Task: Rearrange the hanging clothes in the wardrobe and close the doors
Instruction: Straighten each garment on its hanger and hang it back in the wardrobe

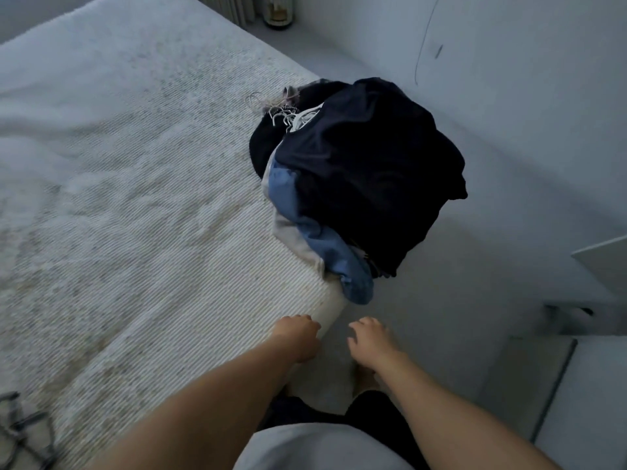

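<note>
Several garments sit in one heap, the pile of clothes (359, 178), centre-right of the frame, on the right edge of the bed (135, 198) and partly draped over that edge. Top layer is a dark navy garment (373, 164); under it a blue denim piece (339, 259) and a pale grey one hang down toward the floor. Wire hanger hooks (281, 117) poke out at the pile's upper left (so the clothes look to be on their hangers).

Left hand (298, 337) and right hand (369, 340) are at lower centre, below the pile, not touching it. Both empty, fingers loosely curled and slightly spread, nothing pinched.

Handling, my guess: soft, floppy, moderately heavy as a bundle, likely to slide off the edge. Best hold is the hook cluster, one hand gathering the hooks, the other supporting the fabric from below. Hooks may be tangled. No wardrobe interior in view; white panels at right could be its doors, cannot tell.
</note>
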